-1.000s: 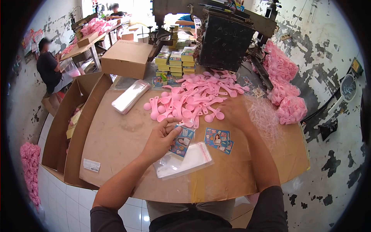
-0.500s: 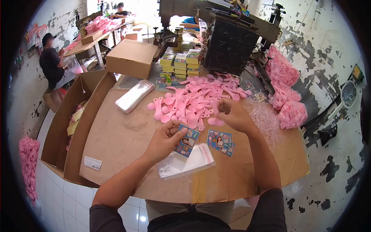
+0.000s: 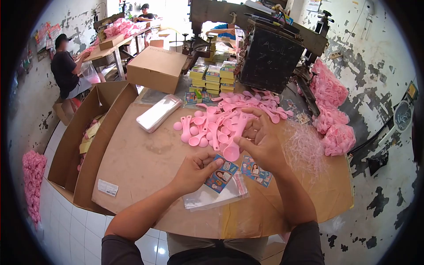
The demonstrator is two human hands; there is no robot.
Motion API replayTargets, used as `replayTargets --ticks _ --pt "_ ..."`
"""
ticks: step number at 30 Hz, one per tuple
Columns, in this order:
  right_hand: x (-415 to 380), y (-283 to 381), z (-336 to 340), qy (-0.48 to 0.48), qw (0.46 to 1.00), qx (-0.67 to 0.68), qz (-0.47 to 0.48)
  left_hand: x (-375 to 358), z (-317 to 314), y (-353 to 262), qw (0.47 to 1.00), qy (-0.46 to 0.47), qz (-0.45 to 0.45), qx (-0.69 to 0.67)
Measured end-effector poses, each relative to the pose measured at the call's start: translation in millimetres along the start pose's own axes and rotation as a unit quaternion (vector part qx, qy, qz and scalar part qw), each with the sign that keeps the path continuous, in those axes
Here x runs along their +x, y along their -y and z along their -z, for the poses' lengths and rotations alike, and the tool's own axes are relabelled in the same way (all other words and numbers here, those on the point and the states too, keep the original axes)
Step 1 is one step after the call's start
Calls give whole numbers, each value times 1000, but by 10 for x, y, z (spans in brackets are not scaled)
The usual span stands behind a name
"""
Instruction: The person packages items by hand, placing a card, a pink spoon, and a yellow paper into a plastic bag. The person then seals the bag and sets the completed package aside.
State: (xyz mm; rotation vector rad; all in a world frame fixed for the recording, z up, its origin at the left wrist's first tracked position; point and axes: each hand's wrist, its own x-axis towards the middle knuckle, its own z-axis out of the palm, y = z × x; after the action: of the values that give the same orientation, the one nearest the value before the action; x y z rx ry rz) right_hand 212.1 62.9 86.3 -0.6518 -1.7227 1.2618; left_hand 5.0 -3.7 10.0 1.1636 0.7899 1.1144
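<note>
A blue card (image 3: 221,175) with a person's picture and small bright pictures on it is held tilted in the left hand (image 3: 194,172). A pink spoon (image 3: 232,149) is in the right hand (image 3: 261,143), round end down and handle up. More pink spoons (image 3: 215,126) lie in a messy heap toward the table's (image 3: 132,168) far edge. Clear flat bags (image 3: 212,198) lie nearer its near edge, partly under the held card. Just right of them, more blue cards (image 3: 258,172) lie flat and overlap.
</note>
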Motion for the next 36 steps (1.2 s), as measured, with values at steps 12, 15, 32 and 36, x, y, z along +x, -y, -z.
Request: replayTargets --ticks 12,15,32,36 --pt "-69 -118 -97 8 999 -33 31 22 17 28 997 -49 -20 49" --pt "-36 -288 8 83 988 -102 79 38 6 12 997 -54 -50 16" --pt "-215 548 -46 113 867 -405 269 -5 38 -22 974 76 -206 57" --pt "-261 429 -85 32 878 -421 223 -137 -71 -79 975 61 -190 101"
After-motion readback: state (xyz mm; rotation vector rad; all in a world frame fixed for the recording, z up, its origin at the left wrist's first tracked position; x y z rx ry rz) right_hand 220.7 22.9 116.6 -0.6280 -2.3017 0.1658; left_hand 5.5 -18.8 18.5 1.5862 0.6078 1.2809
